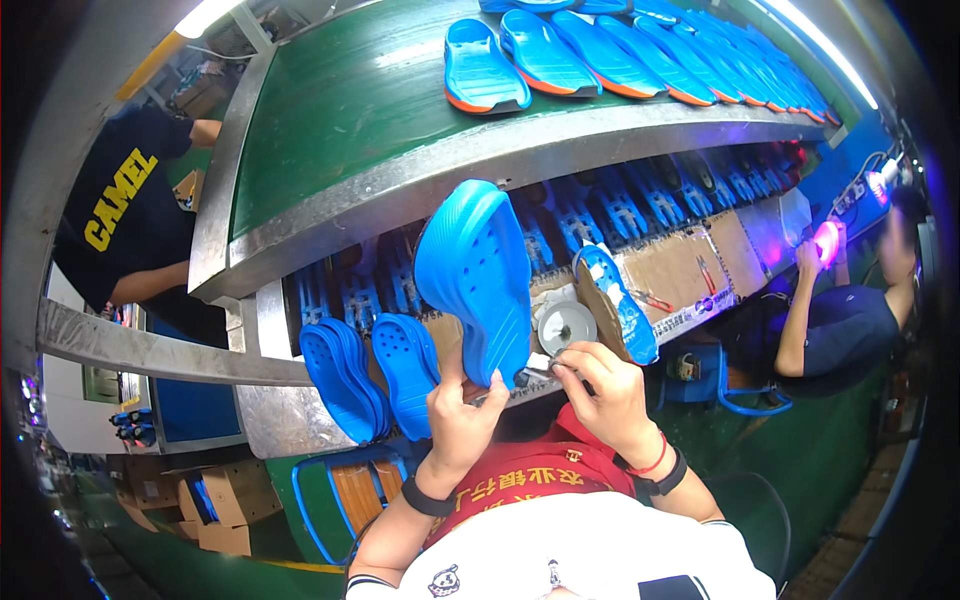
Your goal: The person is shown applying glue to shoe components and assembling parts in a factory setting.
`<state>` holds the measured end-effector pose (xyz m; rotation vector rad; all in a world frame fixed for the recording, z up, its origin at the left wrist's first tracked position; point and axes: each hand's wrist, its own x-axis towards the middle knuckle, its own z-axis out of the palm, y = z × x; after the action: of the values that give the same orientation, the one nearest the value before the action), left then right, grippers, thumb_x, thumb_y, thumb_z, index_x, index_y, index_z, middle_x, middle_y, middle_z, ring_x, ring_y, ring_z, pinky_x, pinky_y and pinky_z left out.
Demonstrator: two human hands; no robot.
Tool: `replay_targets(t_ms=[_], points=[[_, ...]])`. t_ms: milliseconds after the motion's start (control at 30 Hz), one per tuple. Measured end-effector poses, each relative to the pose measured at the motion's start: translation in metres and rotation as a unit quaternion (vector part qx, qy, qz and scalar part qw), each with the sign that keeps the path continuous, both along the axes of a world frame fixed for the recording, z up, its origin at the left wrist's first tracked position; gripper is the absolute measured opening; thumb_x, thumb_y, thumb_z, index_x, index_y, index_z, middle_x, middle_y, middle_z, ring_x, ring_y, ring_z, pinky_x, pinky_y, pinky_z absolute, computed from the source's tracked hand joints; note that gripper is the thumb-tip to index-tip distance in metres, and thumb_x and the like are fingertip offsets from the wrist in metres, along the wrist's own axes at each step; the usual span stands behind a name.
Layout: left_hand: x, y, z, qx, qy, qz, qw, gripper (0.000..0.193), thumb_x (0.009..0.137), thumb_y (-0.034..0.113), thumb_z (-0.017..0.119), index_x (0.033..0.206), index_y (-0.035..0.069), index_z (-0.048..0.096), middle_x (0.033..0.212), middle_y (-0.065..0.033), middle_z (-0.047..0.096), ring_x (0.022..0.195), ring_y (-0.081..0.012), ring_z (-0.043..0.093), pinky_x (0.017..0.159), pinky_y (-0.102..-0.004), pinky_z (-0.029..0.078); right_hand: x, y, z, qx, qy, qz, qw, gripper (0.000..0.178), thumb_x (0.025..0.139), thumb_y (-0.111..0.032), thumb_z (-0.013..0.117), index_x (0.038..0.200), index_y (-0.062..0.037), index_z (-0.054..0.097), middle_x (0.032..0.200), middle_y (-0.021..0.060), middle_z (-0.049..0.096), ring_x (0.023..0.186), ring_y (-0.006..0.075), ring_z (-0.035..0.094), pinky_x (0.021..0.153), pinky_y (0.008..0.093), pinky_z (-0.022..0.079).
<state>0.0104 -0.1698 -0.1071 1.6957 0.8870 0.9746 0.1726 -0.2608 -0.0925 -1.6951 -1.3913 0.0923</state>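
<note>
My left hand (pixel 465 418) grips a blue shoe sole (pixel 478 265) by its lower end. The sole stands nearly upright, and several small holes show on its side. Close to its lower edge, my right hand (pixel 612 398) has its thumb and fingers pinched together at a small white piece (pixel 540 362), whose kind I cannot make out. Just beyond these fingers sits a round metal dish (pixel 566 325) with white material around it. Another blue sole (pixel 618 305) with pale patches leans by a cardboard flap to the right.
Stacked blue soles (pixel 340 375) and a second stack (pixel 402 365) stand on the bench at left. Ahead, a metal-edged green conveyor (pixel 340 120) carries rows of blue soles (pixel 487 65). Pliers (pixel 707 275) lie on cardboard. Co-workers are at left (pixel 120 220) and right (pixel 845 320).
</note>
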Motion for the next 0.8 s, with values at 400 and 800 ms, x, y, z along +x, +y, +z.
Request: replay_targets(t_ms=[400, 800], points=[[0.006, 0.007, -0.005, -0.011, 0.011, -0.022, 1.0, 0.057, 0.085, -0.004, 0.064, 0.136, -0.006, 0.039, 0.099, -0.0156, 0.068, 0.085, -0.0168, 0.069, 0.073, -0.0278, 0.057, 0.001, 0.001, 0.003, -0.016, 0.117, 0.045, 0.992, 0.007, 0.081, -0.003, 0.07, 0.086, -0.0009, 0.067, 0.084, 0.0124, 0.068, 0.071, 0.03, 0.067, 0.061, 0.0333, 0.053], [0.068, 0.078, 0.088, -0.206, -0.148, -0.196, 0.947, 0.052, 0.093, 0.013, 0.061, 0.129, -0.001, 0.025, 0.11, -0.0187, 0.061, 0.087, -0.025, 0.069, 0.058, -0.0331, 0.061, 0.042, -0.041, -0.004, 0.104, 0.282, -0.069, 0.951, 0.006, 0.085, 0.007, 0.066, 0.091, 0.0058, 0.066, 0.09, 0.0056, 0.066, 0.069, 0.0036, 0.055, 0.056, 0.0169, 0.042]])
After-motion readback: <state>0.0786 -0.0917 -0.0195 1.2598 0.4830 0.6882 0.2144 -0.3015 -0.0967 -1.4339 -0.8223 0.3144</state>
